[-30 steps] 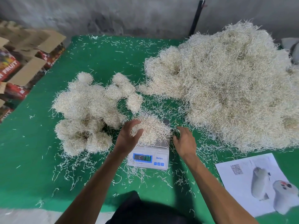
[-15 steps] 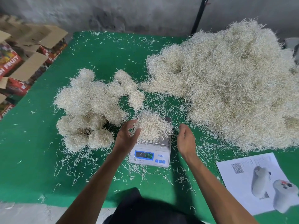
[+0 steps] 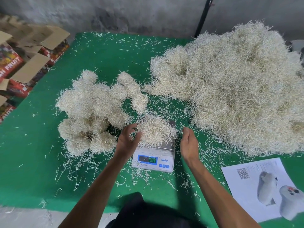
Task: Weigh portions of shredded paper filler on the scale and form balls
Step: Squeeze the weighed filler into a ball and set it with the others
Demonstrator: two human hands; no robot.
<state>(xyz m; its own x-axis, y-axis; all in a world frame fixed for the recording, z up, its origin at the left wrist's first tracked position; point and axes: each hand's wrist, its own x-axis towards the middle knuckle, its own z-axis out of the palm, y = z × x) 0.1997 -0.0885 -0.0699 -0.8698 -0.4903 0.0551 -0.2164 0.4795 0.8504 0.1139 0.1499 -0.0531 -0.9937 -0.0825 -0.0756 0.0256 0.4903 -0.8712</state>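
A small white digital scale (image 3: 153, 159) stands near the table's front, its display lit with green digits. A loose portion of pale shredded paper (image 3: 156, 130) lies heaped on its pan. My left hand (image 3: 129, 139) touches the portion's left side with relaxed, slightly bent fingers. To the right of the scale, my right hand (image 3: 189, 143) hovers open, palm turned inward, a little apart from the paper. Several formed paper balls (image 3: 93, 112) are clustered to the left of the scale. At the right rises a big heap of loose shredded paper (image 3: 238, 89).
The green table (image 3: 29, 153) is strewn with stray paper strands. A printed sheet (image 3: 264, 185) with a code and pictures lies at the front right. Open cardboard boxes (image 3: 24, 63) stand off the table's left edge. A dark pole (image 3: 201, 15) leans on the back wall.
My right hand has turned from palm-down on the table to palm-inward and lifted beside the scale. The left hand stays at the portion's left side.
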